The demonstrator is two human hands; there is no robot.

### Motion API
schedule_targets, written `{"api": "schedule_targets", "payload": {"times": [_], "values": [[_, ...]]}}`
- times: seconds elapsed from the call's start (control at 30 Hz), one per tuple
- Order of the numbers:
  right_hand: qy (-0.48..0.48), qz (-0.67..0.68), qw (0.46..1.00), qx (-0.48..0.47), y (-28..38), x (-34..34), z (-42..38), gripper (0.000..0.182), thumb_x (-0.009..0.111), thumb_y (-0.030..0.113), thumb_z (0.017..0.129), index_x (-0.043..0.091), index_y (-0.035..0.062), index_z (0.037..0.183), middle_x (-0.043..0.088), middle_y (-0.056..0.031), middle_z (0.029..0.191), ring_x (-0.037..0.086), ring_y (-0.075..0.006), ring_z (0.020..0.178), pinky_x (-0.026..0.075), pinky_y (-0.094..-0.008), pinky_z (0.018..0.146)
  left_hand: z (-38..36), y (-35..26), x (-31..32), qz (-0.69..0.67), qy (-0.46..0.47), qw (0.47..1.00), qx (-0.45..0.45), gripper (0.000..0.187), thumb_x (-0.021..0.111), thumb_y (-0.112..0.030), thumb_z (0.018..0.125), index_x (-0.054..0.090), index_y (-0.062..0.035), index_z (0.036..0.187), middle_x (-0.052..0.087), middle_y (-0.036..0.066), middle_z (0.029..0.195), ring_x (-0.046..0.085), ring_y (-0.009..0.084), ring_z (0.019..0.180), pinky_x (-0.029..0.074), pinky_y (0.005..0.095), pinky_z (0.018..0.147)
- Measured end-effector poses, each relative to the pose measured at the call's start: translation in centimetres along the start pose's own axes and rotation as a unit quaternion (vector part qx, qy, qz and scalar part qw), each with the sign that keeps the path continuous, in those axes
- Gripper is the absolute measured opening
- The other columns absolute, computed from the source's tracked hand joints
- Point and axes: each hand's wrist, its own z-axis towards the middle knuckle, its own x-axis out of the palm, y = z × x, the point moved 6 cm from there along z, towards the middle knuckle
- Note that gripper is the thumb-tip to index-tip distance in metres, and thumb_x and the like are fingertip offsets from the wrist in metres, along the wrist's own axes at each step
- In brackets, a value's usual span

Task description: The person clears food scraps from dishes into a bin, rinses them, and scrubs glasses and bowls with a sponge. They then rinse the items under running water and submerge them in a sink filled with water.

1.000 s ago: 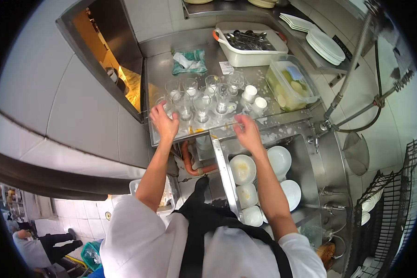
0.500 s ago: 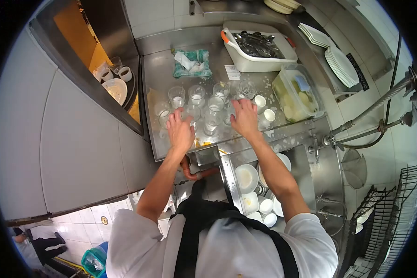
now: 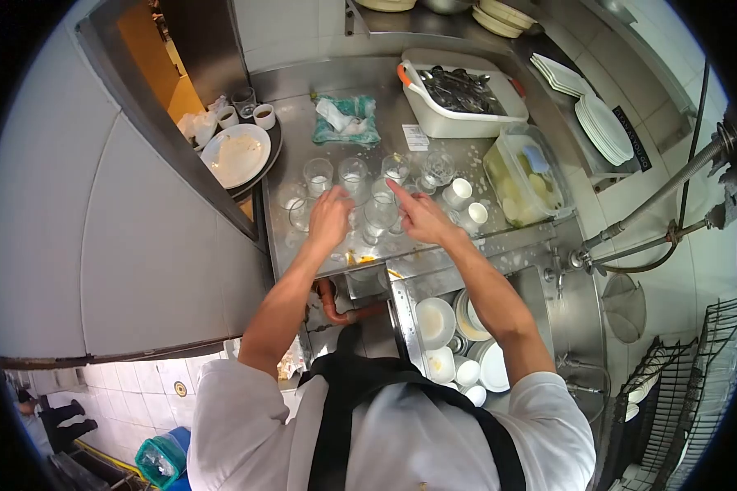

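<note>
Several clear drinking glasses [image 3: 380,211] stand close together on the metal counter [image 3: 291,258]. Among them, my left hand [image 3: 330,219] is closed, its fingers bent down around a glass they mostly hide. My right hand [image 3: 424,219] is on the right side of the group, with the index finger stretched toward a glass [image 3: 395,168] and the other fingers partly curled; I see nothing held in it. Right of that hand are a stemmed glass [image 3: 439,168] and two small white cups [image 3: 460,190], tipped toward me.
A round tray [image 3: 275,151] bearing a dirty plate [image 3: 237,155] and cups juts through the left opening. Behind the glasses are a green cloth [image 3: 360,133] and a white tub [image 3: 434,124] of cutlery. A clear container [image 3: 512,209] stands right; dishes [image 3: 436,323] fill the sink.
Both hands have shifted slightly; my left fingers curl more, and my right index finger now points out. At the left opening, the tray with the plate has come further in toward the counter.
</note>
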Motion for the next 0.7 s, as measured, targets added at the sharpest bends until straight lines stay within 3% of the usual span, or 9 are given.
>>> {"api": "schedule_targets", "payload": {"times": [0.1,0.23,0.33,0.43,0.53,0.63,0.7], "values": [[0.059,0.058,0.993,0.09,1.1,-1.0,0.6,0.085,0.056,0.006,0.078,0.021,0.0206,0.154,0.065,-0.0157,0.078,0.061,-0.0395,0.075,0.048,-0.0484,0.08,0.8,0.4,0.1,-0.057,0.031,0.998,0.014,0.021,0.06,0.007,0.073,0.069,-0.0038,0.088,0.061,0.012,0.109,0.059,0.0365,0.103,0.048,0.043,0.086],[0.094,-0.037,0.992,0.081,2.0,-0.2,2.1,0.074,0.059,0.011,0.081,0.032,0.0225,0.149,0.068,-0.0201,0.09,0.064,-0.0415,0.089,0.049,-0.0517,0.079,2.0,0.6,0.4,-0.139,0.065,0.988,0.029,0.033,0.05,0.015,0.069,0.064,-0.0034,0.093,0.061,0.014,0.111,0.058,0.038,0.107,0.048,0.0429,0.088],[0.099,-0.066,0.989,0.089,-0.1,3.3,3.6,0.063,0.061,0.011,0.08,0.044,0.0201,0.139,0.069,-0.0217,0.096,0.065,-0.0412,0.096,0.049,-0.0512,0.083,2.8,1.0,0.9,-0.187,0.084,0.974,0.095,0.044,0.048,0.016,0.068,0.06,-0.0061,0.104,0.058,0.014,0.118,0.057,0.0384,0.11,0.047,0.0412,0.089],[0.084,-0.073,0.986,0.124,-1.2,4.2,5.0,0.049,0.062,0.01,0.078,0.055,0.0167,0.127,0.069,-0.0213,0.099,0.064,-0.0406,0.099,0.05,-0.0496,0.085,2.5,-0.3,-1.1,-0.233,0.026,0.97,0.059,0.046,0.056,0.011,0.066,0.057,-0.0075,0.108,0.056,0.016,0.118,0.053,0.0392,0.114,0.044,0.0444,0.094],[0.081,-0.071,0.978,0.176,-0.4,3.7,4.9,0.041,0.061,0.009,0.078,0.062,0.0156,0.118,0.068,-0.02,0.106,0.064,-0.0388,0.102,0.051,-0.0477,0.088,-0.1,-0.4,-5.2,-0.053,-0.145,0.987,-0.041,0.043,0.064,0.002,0.067,0.057,-0.0081,0.108,0.052,0.019,0.124,0.048,0.0411,0.118,0.039,0.0475,0.099],[0.097,-0.085,0.964,0.231,0.7,3.6,4.9,0.04,0.059,0.008,0.079,0.066,0.0171,0.117,0.067,-0.017,0.115,0.064,-0.0348,0.108,0.051,-0.045,0.091,-5.4,0.2,-7.4,0.047,-0.276,0.941,-0.192,0.039,0.073,-0.008,0.068,0.058,-0.0073,0.105,0.048,0.021,0.128,0.047,0.044,0.118,0.037,0.0477,0.102],[0.099,-0.117,0.955,0.254,0.5,4.3,4.9,0.038,0.06,0.009,0.08,0.067,0.0177,0.117,0.067,-0.0161,0.115,0.064,-0.0339,0.107,0.051,-0.0442,0.09,-7.4,1.5,-5.8,0.054,-0.221,0.954,-0.194,0.038,0.077,-0.015,0.07,0.058,-0.0069,0.102,0.045,0.023,0.132,0.046,0.0465,0.119,0.037,0.0485,0.102]]}}
